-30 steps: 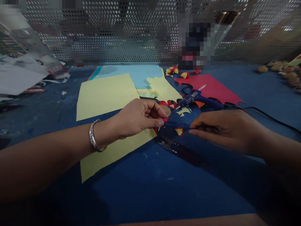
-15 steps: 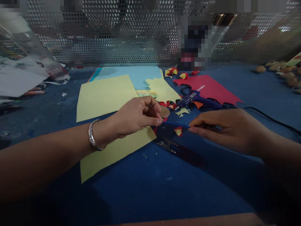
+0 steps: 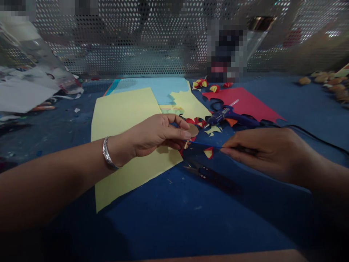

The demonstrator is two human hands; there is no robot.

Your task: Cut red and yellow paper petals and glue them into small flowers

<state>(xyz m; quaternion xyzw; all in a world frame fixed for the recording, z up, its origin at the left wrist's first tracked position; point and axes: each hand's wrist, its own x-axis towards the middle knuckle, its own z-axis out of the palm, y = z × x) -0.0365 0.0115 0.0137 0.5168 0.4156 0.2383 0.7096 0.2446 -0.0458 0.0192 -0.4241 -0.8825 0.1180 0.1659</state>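
Observation:
A thin blue strip [image 3: 205,145] stretches almost level between my two hands; I cannot tell whether it is cord, wire or paper. My left hand [image 3: 160,133], with a silver bangle on the wrist, pinches its left end between thumb and fingers. A small pale yellow bit [image 3: 186,144] shows at those fingertips. On the other end, my right hand [image 3: 267,153] is closed in a pinch, its inner fingers partly hidden. Beneath the strip lie a red-and-yellow paper piece [image 3: 208,153] and dark-handled thread snips [image 3: 209,176]. A round tan disc [image 3: 193,130] sits just beyond the left fingertips.
Yellow sheets [image 3: 122,112] lie under and behind my left arm, a light blue sheet [image 3: 152,87] behind them. A blue glue gun [image 3: 226,114] with a black cable rests by a red sheet [image 3: 251,102]. A perforated metal panel [image 3: 136,43] stands at the back.
My left hand has turned slightly, so its lower fingers and the small yellow bit now show. The strip stays pinched between both hands. The whole view has shifted a little.

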